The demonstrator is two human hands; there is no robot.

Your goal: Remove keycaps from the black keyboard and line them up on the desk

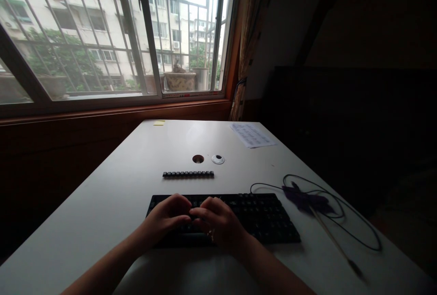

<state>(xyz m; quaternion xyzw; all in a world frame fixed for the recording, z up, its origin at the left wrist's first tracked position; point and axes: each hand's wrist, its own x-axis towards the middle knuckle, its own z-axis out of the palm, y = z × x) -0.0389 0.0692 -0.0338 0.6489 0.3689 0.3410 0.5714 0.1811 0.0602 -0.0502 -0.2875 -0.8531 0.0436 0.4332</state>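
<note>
A black keyboard [262, 215] lies across the near part of the white table, its cable leaving from the back edge. Over its left half, my left hand [172, 213] and my right hand [218, 220] meet with curled fingers, fingertips almost touching. Whatever is pinched between them is hidden or too small to name. A ring shows on my right hand. Behind the keyboard stands a straight row of loose black keycaps [188, 174].
The white table [102, 208] has a cable hole [198, 159] with a round cover [217, 159] beside it. Printed sheets [252, 135] and a yellow note [159, 122] lie at the back. Right: a looped cable [367, 233], a dark purple cloth [309, 199] and a thin-handled brush [336, 240].
</note>
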